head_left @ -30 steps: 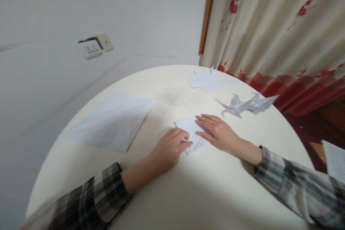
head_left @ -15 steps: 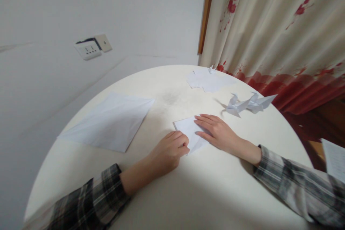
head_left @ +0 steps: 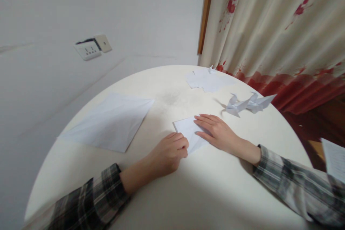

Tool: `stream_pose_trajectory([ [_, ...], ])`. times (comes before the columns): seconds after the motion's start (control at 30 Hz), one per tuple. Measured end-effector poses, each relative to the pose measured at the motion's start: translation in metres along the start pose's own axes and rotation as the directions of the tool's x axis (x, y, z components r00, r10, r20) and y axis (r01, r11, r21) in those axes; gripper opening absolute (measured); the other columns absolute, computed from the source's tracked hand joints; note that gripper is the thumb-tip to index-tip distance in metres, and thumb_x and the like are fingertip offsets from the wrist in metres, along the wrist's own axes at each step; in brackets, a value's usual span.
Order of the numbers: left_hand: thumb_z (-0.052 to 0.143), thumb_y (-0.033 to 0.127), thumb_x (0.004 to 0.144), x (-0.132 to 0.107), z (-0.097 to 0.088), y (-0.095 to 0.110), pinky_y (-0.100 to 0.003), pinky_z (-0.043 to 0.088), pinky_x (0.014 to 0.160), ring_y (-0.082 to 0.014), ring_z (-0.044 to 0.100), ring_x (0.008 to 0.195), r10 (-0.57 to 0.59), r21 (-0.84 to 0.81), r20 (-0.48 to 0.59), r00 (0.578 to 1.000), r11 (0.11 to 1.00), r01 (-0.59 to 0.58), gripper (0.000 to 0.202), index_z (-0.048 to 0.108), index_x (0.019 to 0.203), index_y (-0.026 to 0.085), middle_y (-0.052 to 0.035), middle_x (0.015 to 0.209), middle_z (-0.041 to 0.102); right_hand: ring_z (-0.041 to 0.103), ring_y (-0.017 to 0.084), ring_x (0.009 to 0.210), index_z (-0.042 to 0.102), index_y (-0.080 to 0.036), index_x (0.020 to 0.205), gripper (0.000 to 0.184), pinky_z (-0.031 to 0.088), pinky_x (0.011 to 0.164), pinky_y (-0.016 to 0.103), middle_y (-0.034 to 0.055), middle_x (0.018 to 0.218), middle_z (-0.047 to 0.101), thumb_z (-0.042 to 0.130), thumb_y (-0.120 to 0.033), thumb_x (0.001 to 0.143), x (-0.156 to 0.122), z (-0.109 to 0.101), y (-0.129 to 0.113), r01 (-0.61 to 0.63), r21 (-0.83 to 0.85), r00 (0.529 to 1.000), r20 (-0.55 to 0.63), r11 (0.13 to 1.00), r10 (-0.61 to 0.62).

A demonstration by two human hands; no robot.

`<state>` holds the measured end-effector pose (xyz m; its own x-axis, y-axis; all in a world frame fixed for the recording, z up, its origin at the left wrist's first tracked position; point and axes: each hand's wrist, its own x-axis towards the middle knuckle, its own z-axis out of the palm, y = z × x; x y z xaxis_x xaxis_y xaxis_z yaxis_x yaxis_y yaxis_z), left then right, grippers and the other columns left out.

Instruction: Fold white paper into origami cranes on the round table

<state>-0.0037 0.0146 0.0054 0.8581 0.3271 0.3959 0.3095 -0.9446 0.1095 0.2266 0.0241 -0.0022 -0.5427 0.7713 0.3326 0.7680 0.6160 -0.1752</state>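
Note:
A small folded white paper (head_left: pixel 188 129) lies on the round white table (head_left: pixel 205 194) near the middle. My right hand (head_left: pixel 215 132) rests flat on its right part, fingers stretched out and together. My left hand (head_left: pixel 169 149) is curled into a loose fist and presses its knuckles and fingertips on the paper's near left edge. Both arms wear plaid sleeves.
A larger white sheet (head_left: pixel 110 122) lies on the table to the left. Folded paper cranes (head_left: pixel 246 103) sit at the right rear, with torn paper scraps (head_left: pixel 206 79) behind them. A flowered curtain (head_left: pixel 269 28) hangs at the right, and a wall socket (head_left: pixel 88 48) at the left.
My left hand slid slightly left and back along the paper's near edge, flattening the lifted corner. My right hand stayed put.

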Motion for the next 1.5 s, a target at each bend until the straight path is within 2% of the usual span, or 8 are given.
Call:
stream_pose_trajectory([
  [0.27,0.038,-0.001,0.073,0.001,-0.001,0.0,-0.028,0.032,0.064,-0.0138,0.041,0.068,-0.024,-0.044,-0.029,0.999,0.999,0.023,0.024,0.053,0.064,0.016,-0.0023,0.071,0.055,0.045,0.025,0.12,0.056,-0.018,0.118,0.038,0.04,0.097,0.045,0.0089,0.123,0.058,0.046,-0.039,0.088,0.0,-0.003,-0.004,-0.004,-0.004,0.999,-0.033,1.0,0.004],
  [0.43,0.037,-0.001,0.073,0.0,-0.001,0.0,-0.028,0.036,0.066,-0.0138,0.045,0.07,-0.077,-0.018,-0.022,0.997,0.997,0.077,0.025,0.051,0.061,0.016,-0.0023,0.07,0.058,0.052,0.023,0.105,0.064,-0.016,0.1,0.028,0.041,0.091,0.041,0.0096,0.098,0.066,0.045,-0.034,0.089,0.002,-0.012,-0.007,-0.018,-0.055,0.998,-0.065,0.998,0.014],
  [0.6,0.034,-0.002,0.074,-0.001,0.001,-0.002,-0.028,0.042,0.072,-0.014,0.052,0.076,-0.064,-0.04,-0.038,0.997,0.997,0.063,0.027,0.049,0.061,0.016,-0.0036,0.077,0.063,0.051,0.023,0.088,0.064,-0.016,0.08,0.022,0.042,0.079,0.038,0.0089,0.078,0.062,0.045,-0.023,0.088,0.002,-0.012,-0.004,-0.041,-0.12,0.996,-0.078,0.992,0.032],
  [0.7,0.032,-0.001,0.075,-0.002,0.004,-0.003,-0.029,0.045,0.08,-0.0145,0.056,0.09,-0.03,-0.065,-0.062,0.998,0.998,0.026,0.027,0.049,0.063,0.017,-0.0051,0.09,0.067,0.049,0.021,0.086,0.064,-0.016,0.085,0.019,0.042,0.076,0.035,0.0089,0.081,0.061,0.045,-0.017,0.087,0.001,-0.007,-0.002,0.02,-0.055,0.994,-0.106,0.998,-0.025],
  [0.8,0.033,0.0,0.076,-0.002,0.005,-0.003,-0.03,0.045,0.088,-0.0145,0.055,0.103,-0.026,-0.073,-0.055,0.998,0.997,0.022,0.026,0.051,0.069,0.016,-0.0061,0.101,0.066,0.05,0.019,0.088,0.063,-0.017,0.096,0.024,0.043,0.077,0.033,0.0084,0.09,0.061,0.043,-0.009,0.085,0.0,-0.004,-0.001,0.173,0.045,0.982,-0.085,0.984,-0.169],
  [1.0,0.034,0.005,0.079,0.0,0.006,-0.002,-0.031,0.046,0.09,-0.016,0.055,0.104,-0.039,-0.036,0.011,0.999,0.999,0.039,0.027,0.057,0.091,0.014,-0.008,0.104,0.066,0.053,0.017,0.095,0.063,-0.018,0.102,0.029,0.042,0.084,0.034,0.0077,0.098,0.063,0.043,-0.009,0.083,0.001,-0.012,0.001,0.411,0.112,0.91,0.004,0.905,-0.414],
  [1.23,0.036,0.006,0.08,-0.001,0.008,-0.003,-0.033,0.045,0.085,-0.0184,0.055,0.098,-0.051,0.031,0.08,0.996,0.998,0.049,0.028,0.056,0.098,0.013,-0.0082,0.099,0.065,0.052,0.019,0.102,0.062,-0.017,0.105,0.029,0.044,0.087,0.036,0.0096,0.103,0.062,0.043,-0.011,0.084,0.0,-0.026,-0.001,0.437,0.047,0.893,0.1,0.898,-0.44],
  [1.5,0.038,0.009,0.08,0.005,0.0,-0.001,-0.037,0.038,0.091,-0.0192,0.053,0.094,-0.047,0.097,0.14,0.989,0.995,0.033,0.024,0.055,0.096,0.014,-0.008,0.094,0.062,0.048,0.02,0.112,0.064,-0.017,0.102,0.028,0.042,0.094,0.039,0.0099,0.108,0.059,0.046,-0.011,0.081,0.001,-0.025,-0.004,0.405,0.111,0.909,0.057,0.908,-0.412],
])
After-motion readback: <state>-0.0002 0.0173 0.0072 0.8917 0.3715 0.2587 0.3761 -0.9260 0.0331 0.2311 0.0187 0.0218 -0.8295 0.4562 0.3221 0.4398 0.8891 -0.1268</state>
